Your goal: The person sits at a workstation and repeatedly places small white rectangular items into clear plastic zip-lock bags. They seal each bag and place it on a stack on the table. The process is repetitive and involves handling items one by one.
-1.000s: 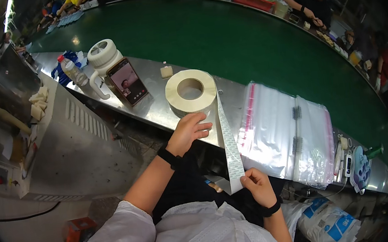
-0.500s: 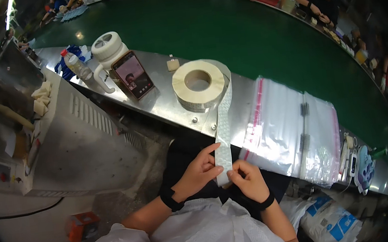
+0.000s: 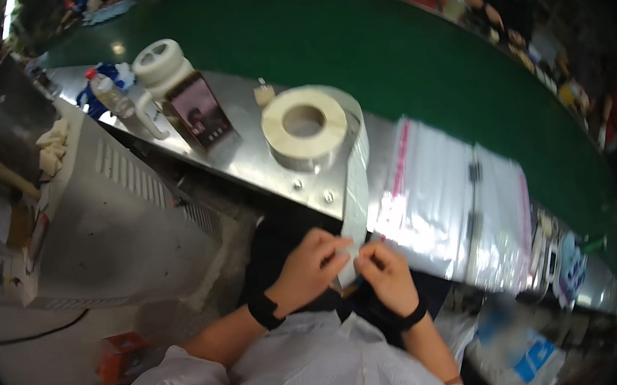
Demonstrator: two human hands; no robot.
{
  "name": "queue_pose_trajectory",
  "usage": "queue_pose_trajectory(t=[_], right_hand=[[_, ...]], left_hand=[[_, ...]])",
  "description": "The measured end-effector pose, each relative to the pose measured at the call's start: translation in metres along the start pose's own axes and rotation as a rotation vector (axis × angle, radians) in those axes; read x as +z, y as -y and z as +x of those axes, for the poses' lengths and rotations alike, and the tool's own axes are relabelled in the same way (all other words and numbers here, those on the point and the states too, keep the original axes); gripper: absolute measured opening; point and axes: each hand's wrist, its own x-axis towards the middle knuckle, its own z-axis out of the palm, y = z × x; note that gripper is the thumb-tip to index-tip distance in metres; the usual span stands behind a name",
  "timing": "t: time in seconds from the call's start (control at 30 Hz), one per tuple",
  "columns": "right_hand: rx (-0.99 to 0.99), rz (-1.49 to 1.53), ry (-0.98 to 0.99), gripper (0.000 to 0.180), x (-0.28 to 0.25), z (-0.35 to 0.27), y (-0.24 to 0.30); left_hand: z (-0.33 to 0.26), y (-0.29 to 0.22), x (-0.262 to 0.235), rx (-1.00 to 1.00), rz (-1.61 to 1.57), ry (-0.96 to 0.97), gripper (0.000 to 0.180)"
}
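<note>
The strip [image 3: 357,179] is unwound but joined to the roll [image 3: 307,148] at twelve o'clock; bags [image 3: 435,204] at two lie untouched. My right hand [image 3: 388,273] pinches the strip; my left hand [image 3: 308,270], I can't tell.

The roll [image 3: 280,129] is cream, the wristbands [image 3: 264,311] black.

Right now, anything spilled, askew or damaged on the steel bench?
Nothing stands out: the roll lies flat, its strip runs down to the left hand and right hand, and the plastic bags lie stacked. Blur hides fine detail.
</note>
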Motion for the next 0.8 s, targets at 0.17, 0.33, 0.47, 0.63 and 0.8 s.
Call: queue_pose_trajectory(t=[0.17,0.33,0.47,0.63,0.8], right_hand=[[-0.174,-0.301,-0.074,0.008,-0.005,0.007,-0.019],[-0.222,-0.189,-0.053,0.007,-0.003,0.013,-0.023],[-0.073,-0.171,0.033,0.036,-0.009,0.007,-0.029],[-0.072,-0.239,-0.077,0.007,-0.007,-0.005,-0.025],[-0.067,-0.143,-0.034,0.011,-0.03,-0.009,-0.016]], left_hand=[[-0.001,-0.001,0.008,0.128,0.034,-0.01,0.03],[0.01,-0.01,0.002,-0.043,-0.035,0.062,0.027],[0.011,-0.007,-0.002,-0.046,-0.013,0.057,0.023],[0.021,0.011,-0.007,0.066,0.132,-0.134,0.017],[0.036,0.002,-0.004,0.16,0.044,-0.227,0.013]])
